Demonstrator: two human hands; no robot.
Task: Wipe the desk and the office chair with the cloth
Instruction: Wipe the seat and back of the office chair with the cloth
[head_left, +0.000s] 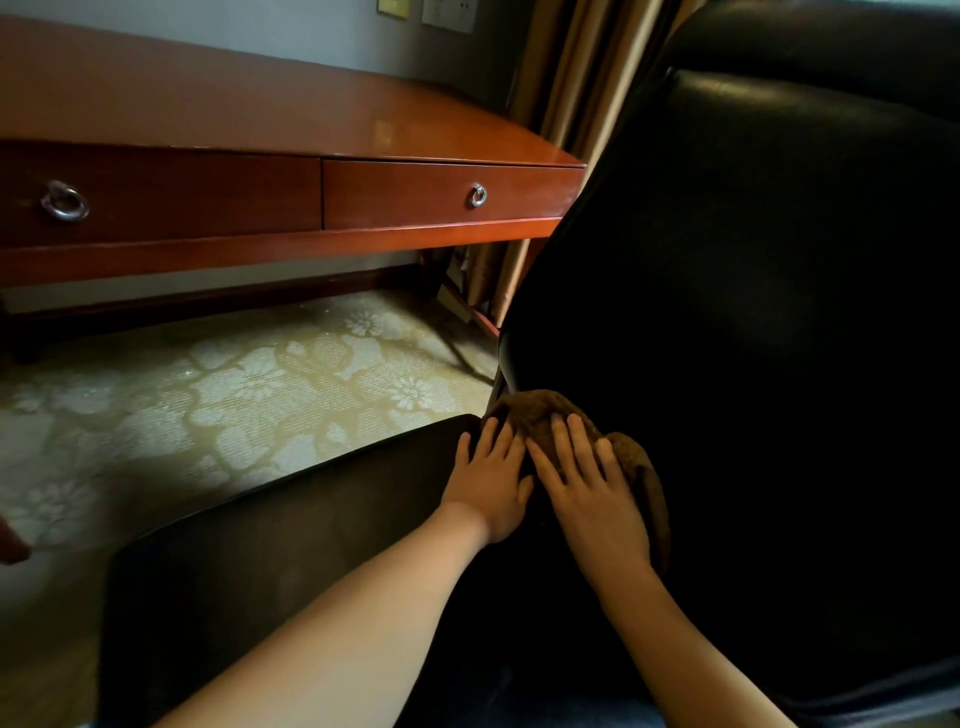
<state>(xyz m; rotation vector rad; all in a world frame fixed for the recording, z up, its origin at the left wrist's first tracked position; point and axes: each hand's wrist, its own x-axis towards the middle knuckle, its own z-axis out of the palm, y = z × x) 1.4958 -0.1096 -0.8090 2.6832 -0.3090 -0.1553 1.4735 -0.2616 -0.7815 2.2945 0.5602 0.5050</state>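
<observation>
Patterned carpet spreads under the red-brown bench at left. On the black office chair, the left grip lies flat-fingered at the seat's rear edge, fingertips touching the brown cloth. The right grip presses open-palmed on the cloth. The cloth is bunched in the seat-back crease, its length running rightward. The right grip sits squarest over it, so it probably leads the wipe.

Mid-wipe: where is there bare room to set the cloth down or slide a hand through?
The desk top, above the two drawers, looks bare as far as shown. So does the chair seat between the left hand and its front edge. Crowded: the crease below the backrest, where the right hand presses the cloth, the left hand alongside.
</observation>
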